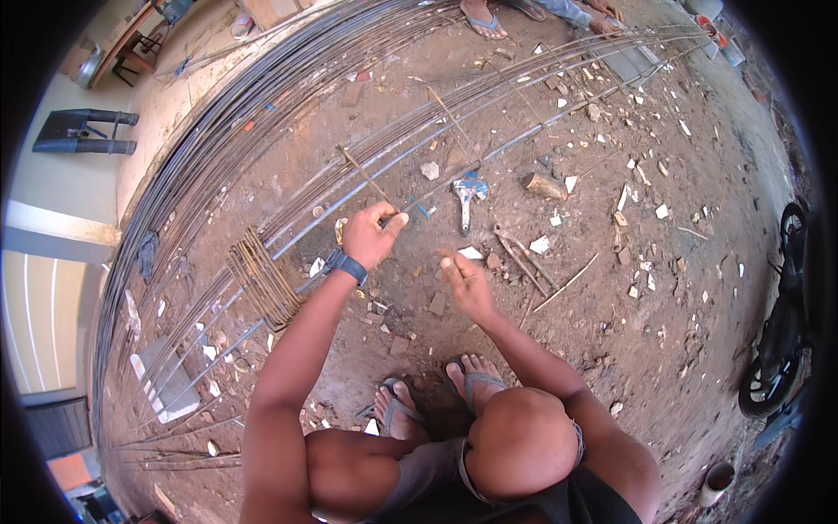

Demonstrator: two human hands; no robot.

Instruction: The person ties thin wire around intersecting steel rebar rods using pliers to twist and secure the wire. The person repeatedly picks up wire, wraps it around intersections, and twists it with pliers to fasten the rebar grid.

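My left hand (373, 237), with a dark watch on its wrist, grips a steel reinforcing bar (429, 194) where a rectangular steel stirrup (368, 175) meets it. To the right, my right hand (466, 281) is raised over the dirt with fingers curled together; a thin brownish thing seems to show at the fingertips, but blur hides what it is. Left of my left forearm, a bunch of stirrups (262, 278) hangs around the long bars. Pincers with long handles (524, 259) lie on the ground beyond my right hand, near a paint-spattered, blue-headed tool (466, 196).
Long loose bars (216, 105) curve along the left. Another person's hands (603, 19) are at the bars' far end, near a grey slab (625, 59). A wood piece (545, 187), a stone (429, 170) and rubble dot the ground. A motorcycle (776, 327) stands at right.
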